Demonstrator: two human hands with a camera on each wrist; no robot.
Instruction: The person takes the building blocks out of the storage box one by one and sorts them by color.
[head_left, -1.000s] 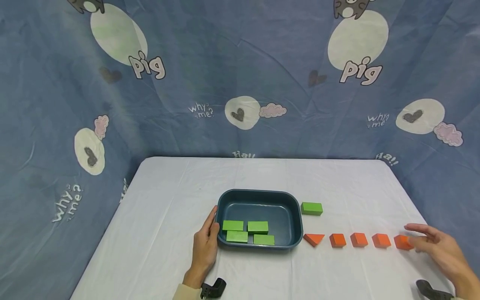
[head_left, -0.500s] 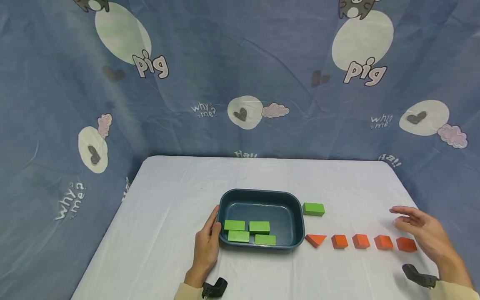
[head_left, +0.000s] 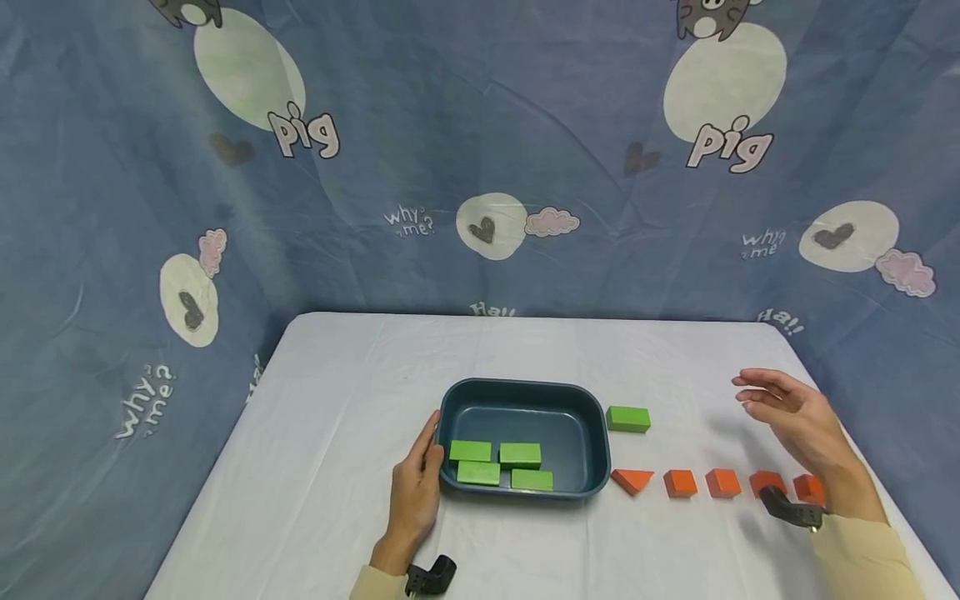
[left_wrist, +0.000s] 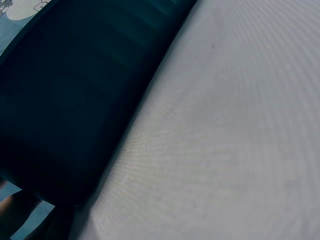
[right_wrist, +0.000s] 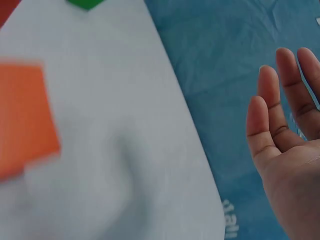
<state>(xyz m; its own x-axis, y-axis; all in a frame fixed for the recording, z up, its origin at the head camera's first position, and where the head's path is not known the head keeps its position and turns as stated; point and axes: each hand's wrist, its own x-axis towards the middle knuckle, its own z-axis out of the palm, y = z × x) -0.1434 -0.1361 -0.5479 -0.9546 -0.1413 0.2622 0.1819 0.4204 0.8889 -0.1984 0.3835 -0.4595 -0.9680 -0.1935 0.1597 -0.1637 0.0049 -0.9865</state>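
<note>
My left hand point(head_left: 414, 504) rests against the left side of a dark blue rectangular tray point(head_left: 525, 419), its fingers fairly straight along the wall. In the left wrist view the tray's outer side point(left_wrist: 75, 100) fills the left, with dark fingers point(left_wrist: 17, 210) at its end. Several green blocks point(head_left: 470, 451) lie inside the tray. My right hand point(head_left: 798, 421) hovers over the right of the table, fingers loosely extended and holding nothing. A single green block point(head_left: 628, 419) lies just right of the tray.
An orange triangular block point(head_left: 632, 480) and several orange blocks point(head_left: 723, 483) form a row right of the tray; my right wrist partly covers the last ones. White cloth covers the table point(head_left: 300, 467). A blue printed curtain point(head_left: 360, 167) hangs behind.
My right hand has left the rightmost orange block, risen and moved left and away from me, still holding nothing. The left hand and tray have stayed in place.
</note>
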